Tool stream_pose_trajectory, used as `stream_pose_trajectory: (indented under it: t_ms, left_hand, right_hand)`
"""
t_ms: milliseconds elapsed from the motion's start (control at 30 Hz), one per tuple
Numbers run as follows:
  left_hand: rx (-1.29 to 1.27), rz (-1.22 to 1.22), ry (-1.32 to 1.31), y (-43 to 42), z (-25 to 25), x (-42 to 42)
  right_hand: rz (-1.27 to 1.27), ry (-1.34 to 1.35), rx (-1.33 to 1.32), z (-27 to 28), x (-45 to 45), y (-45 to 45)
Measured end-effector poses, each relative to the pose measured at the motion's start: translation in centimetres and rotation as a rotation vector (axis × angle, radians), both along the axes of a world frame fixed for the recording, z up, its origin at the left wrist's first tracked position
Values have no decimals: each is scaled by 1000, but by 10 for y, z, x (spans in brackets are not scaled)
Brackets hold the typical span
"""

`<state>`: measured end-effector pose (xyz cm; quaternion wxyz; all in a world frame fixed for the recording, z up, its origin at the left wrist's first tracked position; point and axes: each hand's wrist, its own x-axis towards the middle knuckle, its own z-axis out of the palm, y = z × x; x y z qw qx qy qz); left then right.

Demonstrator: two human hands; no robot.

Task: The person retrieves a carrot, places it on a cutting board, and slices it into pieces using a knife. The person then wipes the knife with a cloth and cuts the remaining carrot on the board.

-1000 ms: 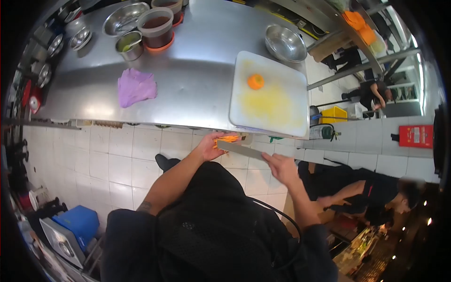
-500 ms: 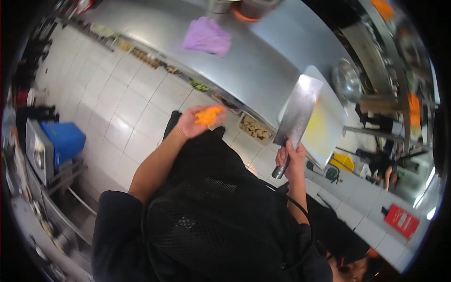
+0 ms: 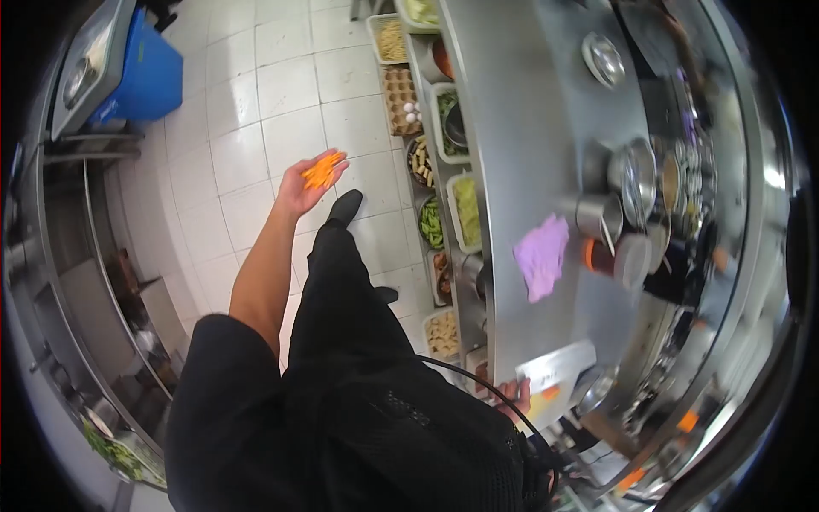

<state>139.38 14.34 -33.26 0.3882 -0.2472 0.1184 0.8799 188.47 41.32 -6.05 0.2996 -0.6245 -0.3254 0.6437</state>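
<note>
Orange strips [image 3: 323,171] rest in a pile on the upturned palm of my left hand [image 3: 304,185], which is held out over the tiled floor. My right hand [image 3: 514,398] is at the lower right, beside the cutting board [image 3: 537,404], with its fingers bent round the cleaver's handle. The cleaver's wide blade [image 3: 556,366] lies over the metal counter and part of the board. An orange piece [image 3: 550,393] shows on the board just below the blade. A purple cloth [image 3: 542,257] is spread on the counter [image 3: 520,171].
Under the counter's edge stand trays of food, with an egg carton [image 3: 399,101] and green vegetables [image 3: 430,222]. Metal bowls [image 3: 632,182] and a lidded tub [image 3: 632,260] are on the counter's far side. A blue bin [image 3: 152,72] stands at the upper left.
The view has swung round to the left, away from the board. My left hand has moved out over the floor with the orange strips, and the cleaver has left them.
</note>
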Motion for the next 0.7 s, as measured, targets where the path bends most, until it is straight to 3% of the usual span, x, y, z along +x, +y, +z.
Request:
stream_pose_trajectory:
  t_ms: [33, 100, 200, 300, 400, 567, 667, 700]
  left_hand:
    - [-9, -36, 27, 10, -2, -23]
    - [-12, -83, 54, 44, -10, -67]
    - [46, -135, 88, 125, -13, -135]
    - [-26, -194, 129, 230, -5, -194]
    - [-373, -244, 174, 328, -5, -236]
    - [-130, -172, -13, 350, 13, -238]
    - [55, -8, -185, 334, -36, -234]
    - [52, -18, -172, 326, -23, -229]
  right_hand:
    - [27, -18, -1, 0, -2, 10]
    - [-194, -161, -79, 3, -7, 23]
    - [-340, -150, -130, 10, -22, 27]
    - [-342, -169, -19, 20, -60, -3]
    - [-428, -189, 7, 35, -105, -32]
    - [-451, -214, 6, 40, -112, -55]
    - [-467, -186, 11, 38, -120, -65]
    - [-480, -204, 21, 35, -118, -64]
